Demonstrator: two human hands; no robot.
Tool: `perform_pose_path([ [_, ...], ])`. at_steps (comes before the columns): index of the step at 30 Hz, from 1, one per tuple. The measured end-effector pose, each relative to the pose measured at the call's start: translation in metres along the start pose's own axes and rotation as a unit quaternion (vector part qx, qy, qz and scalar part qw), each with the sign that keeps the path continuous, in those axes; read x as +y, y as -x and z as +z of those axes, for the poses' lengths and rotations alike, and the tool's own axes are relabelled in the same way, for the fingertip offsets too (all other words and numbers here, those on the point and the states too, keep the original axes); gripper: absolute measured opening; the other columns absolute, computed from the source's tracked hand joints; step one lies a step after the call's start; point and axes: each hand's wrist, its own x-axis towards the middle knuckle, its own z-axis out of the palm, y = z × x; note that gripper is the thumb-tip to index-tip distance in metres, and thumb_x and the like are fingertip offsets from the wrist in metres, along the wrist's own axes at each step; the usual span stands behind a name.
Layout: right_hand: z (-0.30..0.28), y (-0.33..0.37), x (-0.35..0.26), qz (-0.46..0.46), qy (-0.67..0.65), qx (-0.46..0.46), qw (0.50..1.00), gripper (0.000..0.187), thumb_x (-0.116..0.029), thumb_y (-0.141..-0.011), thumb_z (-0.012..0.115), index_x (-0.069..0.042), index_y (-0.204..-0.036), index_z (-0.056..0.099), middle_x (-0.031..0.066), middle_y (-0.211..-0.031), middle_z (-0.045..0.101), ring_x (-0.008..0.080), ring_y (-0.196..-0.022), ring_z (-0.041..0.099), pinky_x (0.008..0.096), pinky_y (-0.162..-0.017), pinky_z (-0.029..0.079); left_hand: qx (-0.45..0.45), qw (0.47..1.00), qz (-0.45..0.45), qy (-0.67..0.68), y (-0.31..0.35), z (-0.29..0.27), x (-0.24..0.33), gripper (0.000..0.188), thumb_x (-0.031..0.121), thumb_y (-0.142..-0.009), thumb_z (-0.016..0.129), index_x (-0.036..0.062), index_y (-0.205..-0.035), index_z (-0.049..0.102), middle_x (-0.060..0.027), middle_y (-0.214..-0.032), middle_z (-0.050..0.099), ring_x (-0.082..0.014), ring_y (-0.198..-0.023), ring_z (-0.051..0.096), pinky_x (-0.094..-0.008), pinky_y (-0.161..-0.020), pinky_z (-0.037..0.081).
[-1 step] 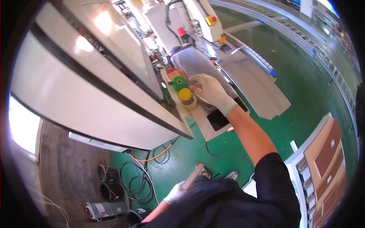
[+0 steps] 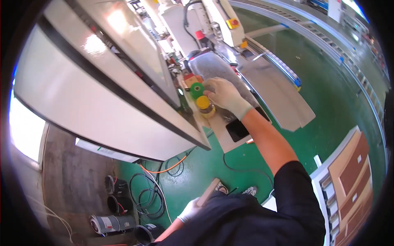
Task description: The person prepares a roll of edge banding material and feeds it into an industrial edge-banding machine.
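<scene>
My left hand (image 2: pixel 190 210), in a white glove, is closed round the end of a flat light-brown strip (image 2: pixel 208 192) low in front of my body. My gloved right hand (image 2: pixel 225 95) reaches forward over a narrow machine shelf (image 2: pixel 230 144), its fingers curled above a grey, plastic-looking covered surface (image 2: pixel 211 64). What its fingertips hold, if anything, is hidden. Just left of them are a green roll (image 2: pixel 197 90) with a hole in its middle and a jar with a yellow lid (image 2: pixel 204 105). A black phone-like slab (image 2: pixel 237 130) lies below my right wrist.
A large white machine panel (image 2: pixel 94 98) fills the left. A grey metal plate (image 2: pixel 277 94) juts out at the right. Cables (image 2: pixel 147 197) coil on the green floor, beside several dark cylinders (image 2: pixel 113 224). Brown panels (image 2: pixel 351 184) are stacked at the lower right.
The whole view has shifted slightly. My right hand stays over the shelf with its fingers curled a little more; my left hand keeps hold of the strip.
</scene>
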Motion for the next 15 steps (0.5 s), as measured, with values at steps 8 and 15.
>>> perform_pose_path([
  [8, 0.074, -0.091, 0.04, 0.03, 0.2, -0.228, 0.952, 0.05, -0.031, -0.085, 0.075, -0.018, -0.133, 0.071, 0.0169, -0.123, 0.076, 0.0383, -0.117, 0.072, 0.0479, -0.102, 0.057, 0.032, 0.998, -0.033, 0.039, 0.029, 0.026, -0.007, 0.048, 0.03, -0.095, 0.08, 0.0023, -0.133, 0.07, -0.0072, -0.115, 0.077, -0.0156, -0.106, 0.07, -0.033, -0.095, 0.054],
  [15, 0.001, -0.078, 0.008, 0.015, 0.142, -0.158, 0.977, 0.046, -0.036, -0.083, 0.08, -0.016, -0.124, 0.075, 0.0161, -0.122, 0.077, 0.0401, -0.116, 0.071, 0.0483, -0.101, 0.056, -0.022, 0.976, 0.008, 0.217, 0.037, 0.035, -0.039, 0.05, 0.025, -0.091, 0.086, 0.002, -0.133, 0.071, -0.0042, -0.116, 0.074, -0.0152, -0.105, 0.065, -0.0344, -0.096, 0.054],
])
